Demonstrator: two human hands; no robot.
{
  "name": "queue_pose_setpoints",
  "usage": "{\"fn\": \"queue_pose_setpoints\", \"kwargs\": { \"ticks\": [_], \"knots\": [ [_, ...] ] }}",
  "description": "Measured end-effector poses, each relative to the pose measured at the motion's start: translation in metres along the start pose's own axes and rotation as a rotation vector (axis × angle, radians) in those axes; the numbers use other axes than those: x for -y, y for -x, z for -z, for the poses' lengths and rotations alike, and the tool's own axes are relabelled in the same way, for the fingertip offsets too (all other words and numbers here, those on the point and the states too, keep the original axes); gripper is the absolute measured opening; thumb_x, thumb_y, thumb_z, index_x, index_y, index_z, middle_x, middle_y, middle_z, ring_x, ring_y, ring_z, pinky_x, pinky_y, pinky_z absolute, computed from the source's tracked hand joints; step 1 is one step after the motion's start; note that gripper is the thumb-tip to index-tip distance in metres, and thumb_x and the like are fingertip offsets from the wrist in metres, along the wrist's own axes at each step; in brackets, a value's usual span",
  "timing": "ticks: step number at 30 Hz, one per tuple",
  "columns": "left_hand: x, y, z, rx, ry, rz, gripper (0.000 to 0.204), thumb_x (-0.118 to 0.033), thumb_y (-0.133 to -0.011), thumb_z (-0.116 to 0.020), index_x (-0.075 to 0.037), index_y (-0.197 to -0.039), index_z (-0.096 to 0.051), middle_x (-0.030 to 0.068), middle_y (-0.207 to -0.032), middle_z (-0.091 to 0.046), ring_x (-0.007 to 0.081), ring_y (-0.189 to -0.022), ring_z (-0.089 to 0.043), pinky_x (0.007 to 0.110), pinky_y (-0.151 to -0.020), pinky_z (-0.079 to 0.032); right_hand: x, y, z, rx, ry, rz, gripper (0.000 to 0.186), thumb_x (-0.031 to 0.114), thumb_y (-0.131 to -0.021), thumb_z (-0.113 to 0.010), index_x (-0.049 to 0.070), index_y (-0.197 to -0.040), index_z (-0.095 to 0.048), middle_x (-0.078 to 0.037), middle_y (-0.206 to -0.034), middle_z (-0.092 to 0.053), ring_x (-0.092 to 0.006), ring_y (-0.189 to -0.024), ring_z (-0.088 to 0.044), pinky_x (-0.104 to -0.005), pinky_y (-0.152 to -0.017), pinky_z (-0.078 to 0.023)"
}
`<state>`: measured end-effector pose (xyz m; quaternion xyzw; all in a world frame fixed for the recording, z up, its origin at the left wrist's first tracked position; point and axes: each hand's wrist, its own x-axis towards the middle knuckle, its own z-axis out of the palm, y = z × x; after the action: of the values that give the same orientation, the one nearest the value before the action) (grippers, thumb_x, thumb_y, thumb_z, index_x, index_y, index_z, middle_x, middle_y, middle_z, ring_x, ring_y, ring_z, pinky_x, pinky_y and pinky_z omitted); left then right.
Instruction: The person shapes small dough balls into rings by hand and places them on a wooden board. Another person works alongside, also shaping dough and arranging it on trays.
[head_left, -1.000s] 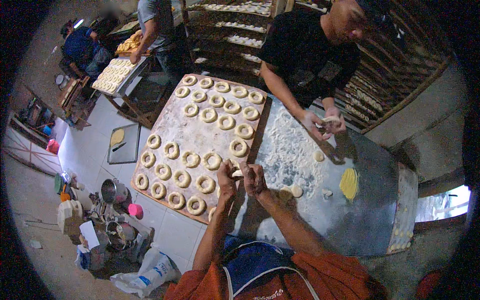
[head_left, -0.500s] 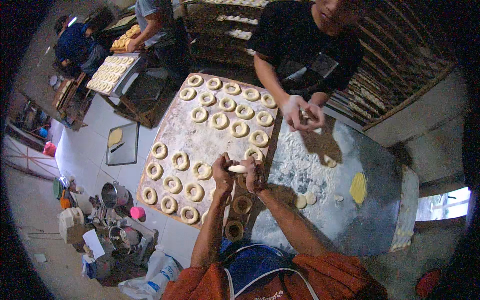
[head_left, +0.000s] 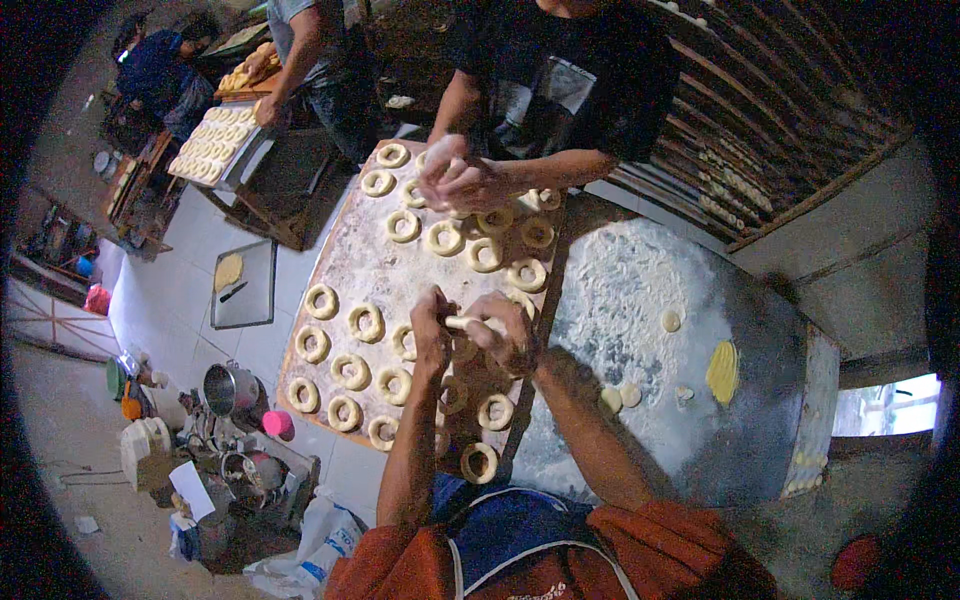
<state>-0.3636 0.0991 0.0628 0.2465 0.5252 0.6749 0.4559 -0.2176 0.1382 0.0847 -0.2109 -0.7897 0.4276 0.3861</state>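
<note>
Stretching between both hands, the dough strip (head_left: 468,322) sits pinched in left grip (head_left: 432,330) and right grip (head_left: 500,330).

1. The left hand (head_left: 432,335) and right hand (head_left: 503,330) have risen from the board's near edge to above the dough rings, the dough strip (head_left: 470,322) pinched between them.
2. The co-worker's hands (head_left: 455,178) have moved from the floured table (head_left: 640,300) over to the board (head_left: 350,270).
3. More rings seem to lie at the board's near edge, perhaps only the camera's shift.
</note>
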Motion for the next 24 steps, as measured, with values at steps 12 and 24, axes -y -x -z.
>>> {"fn": "queue_pose_setpoints", "kwargs": {
  "ticks": [12, 24],
  "knots": [
    [0.012, -0.037, 0.005, 0.114, -1.081, -0.532, 0.021, -0.020, -0.075, -0.073, -0.005, -0.087, -0.063, 0.0168, -0.082, -0.057, 0.0351, -0.077, -0.054, 0.045, -0.067, -0.043, 0.063, 0.107, 0.065, -0.148, 0.238, -0.926, 0.073, 0.011, -0.073, -0.076, 0.004, -0.136, -0.039, -0.018, -0.109, -0.059, -0.0240, -0.091, -0.064, -0.0376, -0.075, -0.052],
    [0.028, 0.052, -0.056, 0.007, -0.908, -0.663, 0.026, -0.012, -0.083, -0.065, 0.001, -0.104, -0.057, 0.0202, -0.093, -0.057, 0.0361, -0.087, -0.056, 0.042, -0.079, -0.044, 0.064, 0.281, 0.168, -0.345, 0.893, -0.824, 0.025, 0.017, -0.079, -0.068, 0.010, -0.102, -0.063, -0.017, -0.089, -0.063, -0.0376, -0.084, -0.060, -0.0457, -0.076, -0.046]
  ]
}}
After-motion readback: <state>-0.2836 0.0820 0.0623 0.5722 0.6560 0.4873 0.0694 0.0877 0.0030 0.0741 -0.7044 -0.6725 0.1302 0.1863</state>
